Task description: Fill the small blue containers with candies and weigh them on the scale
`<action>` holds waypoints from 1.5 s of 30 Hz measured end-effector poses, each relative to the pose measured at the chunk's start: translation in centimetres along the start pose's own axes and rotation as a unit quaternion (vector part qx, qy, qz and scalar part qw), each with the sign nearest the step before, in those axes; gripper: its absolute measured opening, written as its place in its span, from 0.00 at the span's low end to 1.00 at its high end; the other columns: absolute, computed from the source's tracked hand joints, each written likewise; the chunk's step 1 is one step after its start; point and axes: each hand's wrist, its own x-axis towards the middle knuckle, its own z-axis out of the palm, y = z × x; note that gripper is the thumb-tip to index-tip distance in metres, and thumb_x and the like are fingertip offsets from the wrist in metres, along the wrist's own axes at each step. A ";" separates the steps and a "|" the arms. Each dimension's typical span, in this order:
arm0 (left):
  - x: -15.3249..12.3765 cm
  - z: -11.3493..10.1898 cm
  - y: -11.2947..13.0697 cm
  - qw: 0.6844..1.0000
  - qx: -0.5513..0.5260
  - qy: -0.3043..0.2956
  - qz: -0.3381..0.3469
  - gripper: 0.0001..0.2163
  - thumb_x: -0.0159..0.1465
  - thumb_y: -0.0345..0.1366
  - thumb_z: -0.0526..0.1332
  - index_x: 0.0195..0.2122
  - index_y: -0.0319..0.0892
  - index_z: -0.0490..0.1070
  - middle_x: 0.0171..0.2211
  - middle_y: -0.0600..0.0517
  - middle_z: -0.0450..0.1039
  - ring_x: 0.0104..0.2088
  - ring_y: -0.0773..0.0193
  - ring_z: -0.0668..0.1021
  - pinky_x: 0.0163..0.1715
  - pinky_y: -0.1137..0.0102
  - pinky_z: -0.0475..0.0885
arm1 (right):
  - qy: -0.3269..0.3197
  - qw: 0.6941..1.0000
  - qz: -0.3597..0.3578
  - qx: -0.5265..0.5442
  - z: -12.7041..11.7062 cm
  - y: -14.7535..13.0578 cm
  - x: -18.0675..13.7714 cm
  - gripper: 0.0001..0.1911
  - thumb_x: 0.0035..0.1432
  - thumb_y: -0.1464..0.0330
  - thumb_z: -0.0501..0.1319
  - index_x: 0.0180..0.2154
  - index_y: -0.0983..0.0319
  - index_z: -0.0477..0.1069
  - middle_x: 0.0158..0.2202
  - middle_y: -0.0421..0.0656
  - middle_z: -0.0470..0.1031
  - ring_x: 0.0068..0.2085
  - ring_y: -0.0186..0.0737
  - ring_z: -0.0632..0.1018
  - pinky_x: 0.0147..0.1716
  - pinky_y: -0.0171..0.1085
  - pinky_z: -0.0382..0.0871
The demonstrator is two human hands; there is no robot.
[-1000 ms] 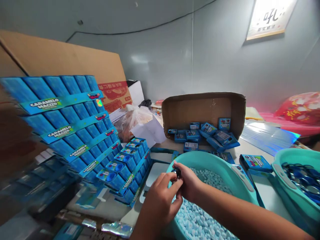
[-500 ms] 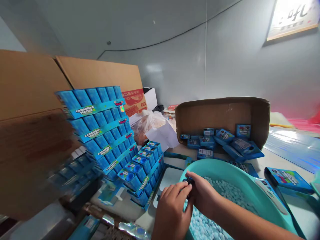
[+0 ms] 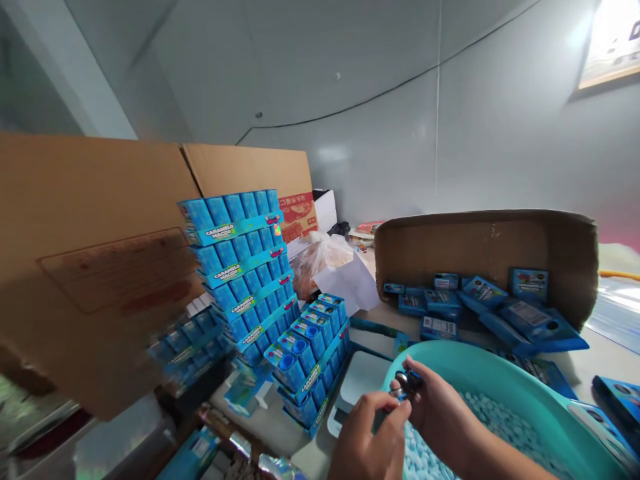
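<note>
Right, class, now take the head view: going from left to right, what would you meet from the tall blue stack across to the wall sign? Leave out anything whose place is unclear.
Tall blue stack → short blue stack → left hand → right hand → wall sign.

On the white flat tabletop point(image 3: 313, 460), the tall stack of blue card display trays point(image 3: 245, 280) stands toward the left edge, in front of the large brown cardboard carton point(image 3: 110, 193); the low stack of blue card trays point(image 3: 310, 347) lies to its right; farther right, toward the near edge, is the turquoise round plastic basin point(image 3: 480, 363), containing small pale-blue rounded pieces point(image 3: 505, 423); small dark glossy pieces point(image 3: 409, 380) are above its left side; the open brown cardboard box point(image 3: 450, 247) is behind the basin.
</note>
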 end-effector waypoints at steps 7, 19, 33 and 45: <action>6.4 -6.0 -9.4 0.985 0.162 -0.003 -0.061 0.09 0.68 0.30 0.55 0.42 0.42 0.75 0.38 0.47 0.78 0.41 0.61 0.80 0.46 0.66 0.77 | 0.079 0.996 -0.039 0.027 1.3 -0.4 -0.3 0.08 0.68 0.70 0.56 0.33 0.62 0.62 0.23 0.41 0.68 0.22 0.33 0.72 0.22 0.29 0.71; 8.7 -3.3 -15.0 0.954 0.155 -0.235 -0.103 0.15 0.68 0.33 0.54 0.51 0.41 0.74 0.45 0.45 0.80 0.46 0.55 0.81 0.48 0.62 0.76 | 0.062 0.995 -0.069 0.029 0.4 -0.5 0.6 0.04 0.68 0.69 0.55 0.37 0.62 0.62 0.25 0.42 0.70 0.24 0.36 0.74 0.25 0.33 0.73; 6.9 -1.3 -13.7 0.944 0.218 -0.222 -0.111 0.15 0.68 0.32 0.53 0.51 0.39 0.75 0.51 0.42 0.77 0.54 0.51 0.77 0.57 0.53 0.70 | 0.071 0.996 -0.025 0.037 0.5 -0.7 0.7 0.07 0.68 0.69 0.54 0.35 0.62 0.61 0.22 0.41 0.68 0.20 0.35 0.72 0.22 0.33 0.70; 7.9 0.9 -9.2 0.880 0.362 -0.243 -0.187 0.13 0.66 0.23 0.51 0.45 0.36 0.72 0.47 0.35 0.72 0.43 0.47 0.78 0.44 0.54 0.71 | 0.086 0.996 -0.035 0.014 -0.4 0.0 1.2 0.05 0.65 0.71 0.58 0.35 0.61 0.63 0.24 0.42 0.71 0.21 0.37 0.73 0.22 0.35 0.72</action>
